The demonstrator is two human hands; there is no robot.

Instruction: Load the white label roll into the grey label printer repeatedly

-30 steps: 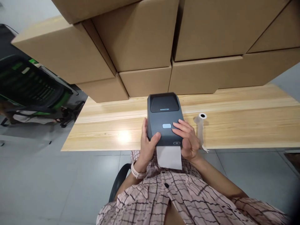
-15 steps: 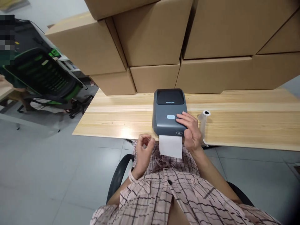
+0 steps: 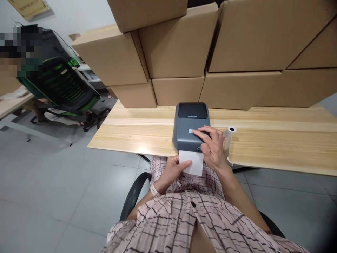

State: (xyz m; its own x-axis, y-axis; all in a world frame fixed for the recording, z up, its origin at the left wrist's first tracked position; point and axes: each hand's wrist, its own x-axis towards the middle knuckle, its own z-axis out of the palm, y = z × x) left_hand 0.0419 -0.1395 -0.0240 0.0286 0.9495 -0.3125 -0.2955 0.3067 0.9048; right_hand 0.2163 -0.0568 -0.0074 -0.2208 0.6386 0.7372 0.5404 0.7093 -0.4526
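From my remote position, I am observing a grey printer (image 3: 191,142) sitting near the middle of the view, on a light wooden table (image 3: 276,140) by its near edge. White paper (image 3: 196,168) is protruding from the printer's six o'clock side and hanging past the table edge. My left hand (image 3: 172,171) is gripping this paper at its eight o'clock side, the thumb lying across its face. My right hand (image 3: 213,149) is holding nothing; it is reaching in from four o'clock, partly open, an extended finger touching the pale button (image 3: 192,131) on top. A white roll (image 3: 232,129) is resting at the printer's three o'clock, its loose strip trailing towards six o'clock. Stacked cardboard boxes (image 3: 179,49) are standing at twelve o'clock. At ten o'clock, another person (image 3: 31,79) is occupying the area beside a black-and-green chair (image 3: 63,84).
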